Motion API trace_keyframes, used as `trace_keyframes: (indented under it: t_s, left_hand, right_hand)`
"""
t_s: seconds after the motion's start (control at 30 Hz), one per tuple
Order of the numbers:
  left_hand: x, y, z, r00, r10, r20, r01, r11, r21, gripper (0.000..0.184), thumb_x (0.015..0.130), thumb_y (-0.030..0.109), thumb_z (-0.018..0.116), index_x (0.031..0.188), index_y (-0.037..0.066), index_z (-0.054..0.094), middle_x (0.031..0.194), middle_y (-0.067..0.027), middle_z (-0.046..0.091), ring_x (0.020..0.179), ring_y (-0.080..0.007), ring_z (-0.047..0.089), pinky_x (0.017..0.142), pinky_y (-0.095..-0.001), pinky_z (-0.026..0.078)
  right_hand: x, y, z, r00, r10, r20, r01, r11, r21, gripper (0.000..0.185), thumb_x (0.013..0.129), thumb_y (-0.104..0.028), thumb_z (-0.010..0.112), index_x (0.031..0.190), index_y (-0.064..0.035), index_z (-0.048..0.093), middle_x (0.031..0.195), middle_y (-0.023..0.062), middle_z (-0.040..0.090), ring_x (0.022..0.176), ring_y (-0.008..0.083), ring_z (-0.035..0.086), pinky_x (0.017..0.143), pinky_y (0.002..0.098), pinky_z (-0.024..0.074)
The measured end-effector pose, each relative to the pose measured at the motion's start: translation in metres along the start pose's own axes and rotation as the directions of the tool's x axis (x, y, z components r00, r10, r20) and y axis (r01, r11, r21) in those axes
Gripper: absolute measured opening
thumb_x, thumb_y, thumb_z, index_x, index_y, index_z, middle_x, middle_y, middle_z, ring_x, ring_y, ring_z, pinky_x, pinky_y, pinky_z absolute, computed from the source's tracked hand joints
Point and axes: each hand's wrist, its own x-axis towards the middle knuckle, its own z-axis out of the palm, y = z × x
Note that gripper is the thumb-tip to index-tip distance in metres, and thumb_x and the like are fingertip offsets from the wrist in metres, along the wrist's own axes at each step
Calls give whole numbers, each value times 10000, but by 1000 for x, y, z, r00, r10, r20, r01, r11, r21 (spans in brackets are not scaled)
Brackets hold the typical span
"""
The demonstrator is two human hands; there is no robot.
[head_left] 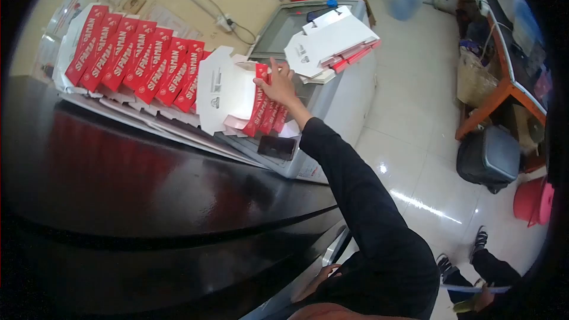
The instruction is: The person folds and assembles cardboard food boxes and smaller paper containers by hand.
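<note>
My right hand point(277, 86) reaches out over the counter and grips the upper edge of an open red-and-white cardboard box point(244, 92). Its thumb lies on the box and the fingers are bent along the red side. The white lid flap point(210, 90) of this box stands up to the left. More red boxes point(278, 120) are pressed against it on the right. Low in the view, my left hand point(321, 280) is near the counter's edge, partly hidden, and its fingers do not show clearly.
A row of red boxes point(142, 62) leans by the wall. Flat white cartons point(332, 41) lie on a glass-topped freezer point(349, 92). A dark phone point(277, 148) is near its edge. A black counter point(148, 172) fills the left. Another person's feet point(481, 238) show at lower right.
</note>
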Motion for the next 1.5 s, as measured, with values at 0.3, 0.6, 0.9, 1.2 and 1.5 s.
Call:
trace_keyframes:
  t_s: [0.3, 0.6, 0.9, 1.2, 1.5]
  left_hand:
    - [4, 4, -1, 999, -39, 15, 39, 997, -63, 505, 945, 262, 628, 1358, 41, 437, 1339, -194, 497, 1263, -324, 474, 1061, -381, 370]
    - [20, 9, 6, 996, -90, 13, 91, 986, -142, 498, 944, 257, 631, 1351, 41, 444, 1329, -189, 508, 1253, -319, 485, 1054, -377, 377]
    - [25, 16, 0, 990, -139, 0, 138, 977, -161, 490, 942, 252, 634, 1345, 41, 450, 1318, -184, 519, 1244, -313, 495, 1047, -374, 384]
    - [27, 20, 1, 986, -169, -2, 166, 969, -182, 483, 941, 247, 637, 1339, 41, 457, 1307, -179, 530, 1234, -308, 505, 1040, -370, 391]
    - [29, 23, 1, 982, -190, 5, 188, 962, -199, 475, 939, 241, 640, 1333, 41, 464, 1296, -175, 541, 1225, -302, 516, 1033, -367, 398]
  right_hand:
    - [20, 87, -101, 879, -214, -427, 2, 895, -446, 492, 832, -310, 681, 1261, -116, 540, 1216, 96, 498, 1158, 309, 443, 947, 509, 368]
    - [86, 155, -200, 969, -61, 238, 238, 471, -850, 214, 795, -159, 667, 1002, -125, 711, 1080, 72, 689, 1112, 223, 626, 883, 539, 479]
    - [127, 166, -197, 993, 53, -107, -113, 706, -699, 115, 765, -136, 706, 876, -136, 738, 931, 129, 716, 902, 303, 692, 800, 403, 549]
    - [145, 178, -204, 938, 308, -159, -346, 815, -464, 282, 766, -110, 706, 1036, -33, 680, 1087, 212, 677, 1033, 369, 656, 874, 443, 535]
    - [147, 180, -205, 961, 246, -123, -275, 826, -492, 287, 625, -206, 852, 873, -92, 765, 935, 151, 725, 928, 310, 694, 848, 388, 542]
